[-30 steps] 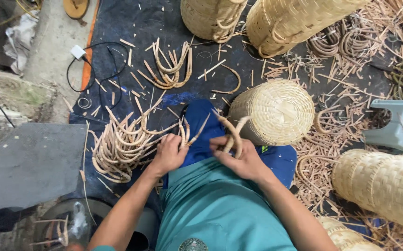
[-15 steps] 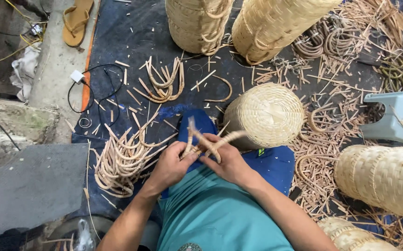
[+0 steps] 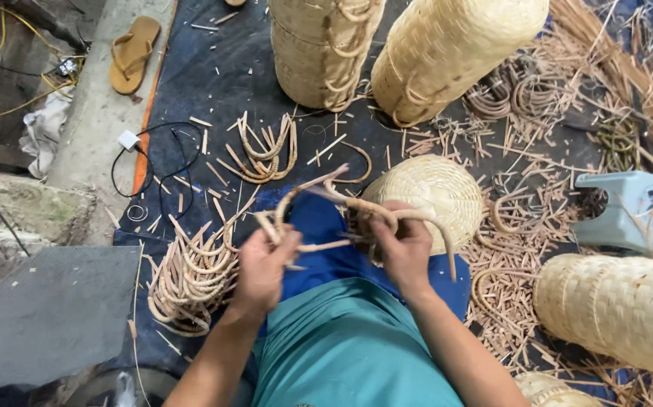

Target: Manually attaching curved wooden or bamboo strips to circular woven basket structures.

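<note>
While the left hand point(image 3: 264, 265) and right hand point(image 3: 405, 249) pinch curved rattan handle pieces point(image 3: 341, 203) with closed fingers above the lap, bending seems the step; next needs a steady twist. Beyond lie the bent rattan pile point(image 3: 191, 279) and the round woven basket point(image 3: 435, 192).

A sandal point(image 3: 131, 53) lies by a white charger point(image 3: 128, 139), a grey stool point(image 3: 628, 211) far right

both hands point(image 3: 262, 267) point(image 3: 402, 249) grip curved rattan handles point(image 3: 341, 203) above blue cloth point(image 3: 326, 256); round woven basket point(image 3: 435, 192) just beyond.
</note>
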